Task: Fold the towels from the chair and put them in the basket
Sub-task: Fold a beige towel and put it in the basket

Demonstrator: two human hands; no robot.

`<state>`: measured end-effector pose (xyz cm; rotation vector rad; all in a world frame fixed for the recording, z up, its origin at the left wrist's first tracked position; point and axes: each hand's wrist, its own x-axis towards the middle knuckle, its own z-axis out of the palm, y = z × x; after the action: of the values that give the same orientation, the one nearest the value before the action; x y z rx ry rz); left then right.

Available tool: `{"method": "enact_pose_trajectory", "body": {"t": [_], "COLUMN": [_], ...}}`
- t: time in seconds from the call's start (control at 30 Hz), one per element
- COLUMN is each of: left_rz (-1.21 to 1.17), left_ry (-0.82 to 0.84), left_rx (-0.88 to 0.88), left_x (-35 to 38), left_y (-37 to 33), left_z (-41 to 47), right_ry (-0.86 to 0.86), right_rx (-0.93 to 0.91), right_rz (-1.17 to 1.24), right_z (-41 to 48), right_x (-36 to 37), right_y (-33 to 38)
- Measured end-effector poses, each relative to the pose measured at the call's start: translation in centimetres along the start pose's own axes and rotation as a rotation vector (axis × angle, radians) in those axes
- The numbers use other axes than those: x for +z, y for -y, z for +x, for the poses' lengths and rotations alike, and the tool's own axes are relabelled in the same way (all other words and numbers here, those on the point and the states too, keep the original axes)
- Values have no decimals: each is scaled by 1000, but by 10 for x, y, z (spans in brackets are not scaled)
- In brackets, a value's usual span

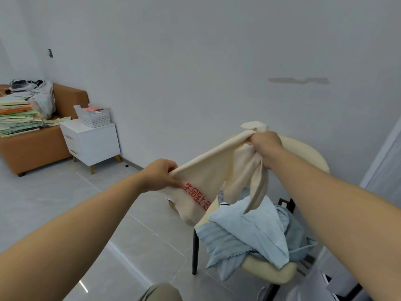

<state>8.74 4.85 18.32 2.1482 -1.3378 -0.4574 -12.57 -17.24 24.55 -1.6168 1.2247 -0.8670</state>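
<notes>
right now my left hand [159, 174] pinches one corner of the cream towel [208, 170] and my right hand [263, 146] grips a bunched end, holding it above the chair [269, 271] piled with blue towels [249, 231].

A cream padded chair [269, 271] on black metal legs stood at four o'clock on the glossy grey tiled floor [65, 192], its seat heaped with rumpled light-blue terry towels [249, 233]. At nine o'clock a white two-drawer cabinet [93, 144] bore a white perforated plastic basket [93, 117]; beside it, a tan sofa [32, 153] carried a stack of papers [19, 118].
</notes>
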Motion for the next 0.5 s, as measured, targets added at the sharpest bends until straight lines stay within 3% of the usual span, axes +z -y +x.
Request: {"method": "enact_pose_trajectory", "body": {"t": [0.17, 0.3, 0.5], "left_rz": [74, 162, -262], "left_ry": [-87, -86, -16], "left_rx": [-79, -181, -405], "left_x": [-4, -9, -9], "left_y": [7, 5, 7], "left_z": [0, 1, 3], "right_ry": [-2, 18, 71], "right_rx": [34, 19, -50], "right_rz": [53, 79, 84], "right_z": [32, 3, -12], "right_x": [-8, -9, -5], "right_y": [-20, -10, -3]}}
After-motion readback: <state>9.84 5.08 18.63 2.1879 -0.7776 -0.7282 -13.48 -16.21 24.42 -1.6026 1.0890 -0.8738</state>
